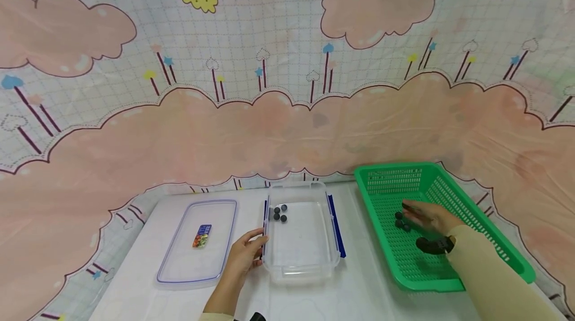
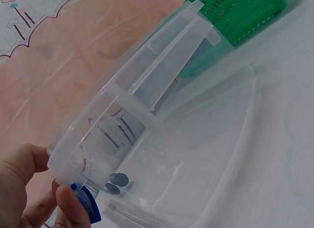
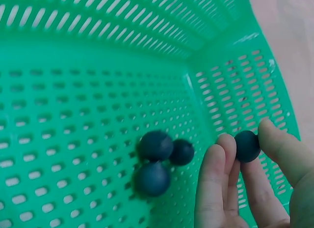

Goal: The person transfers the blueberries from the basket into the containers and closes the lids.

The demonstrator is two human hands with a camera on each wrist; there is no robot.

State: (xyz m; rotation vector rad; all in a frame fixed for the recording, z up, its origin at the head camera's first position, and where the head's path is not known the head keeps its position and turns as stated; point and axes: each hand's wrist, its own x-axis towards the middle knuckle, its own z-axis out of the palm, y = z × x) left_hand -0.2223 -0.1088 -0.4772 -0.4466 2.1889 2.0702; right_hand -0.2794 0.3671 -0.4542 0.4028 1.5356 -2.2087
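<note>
- My right hand [image 1: 431, 216] is over the green basket [image 1: 431, 281], thumb and fingertips nearly together, pinching one dark ball [image 3: 248, 146]; in the head view my own hand hides that ball, and only the right wrist view shows it.
- Three more dark balls [image 3: 156, 145] lie clustered on the basket's perforated floor, to one side of my fingers and apart from them.
- My left hand [image 1: 244, 253] holds the left edge of the clear container [image 1: 305, 241], fingers bent at its rim beside a blue latch [image 2: 88, 206]; the left wrist view cuts off much of this hand.
- Four small dark balls [image 1: 283, 218] sit inside the container near its left wall; from the left wrist they blur and overlap through the plastic, so I can't count them there.
- The container's see-through walls make its lower edges hard to trace; a blue flap [image 1: 337, 226] marks its right side.
- Bare white surface [image 1: 359, 261] runs between container and basket.
- Left of the container lies the blue-rimmed lid [image 1: 179, 261], with a narrower gap between them.
- Behind everything hangs the patterned cloth [image 1: 269, 136], near the far rims of both container and basket.
</note>
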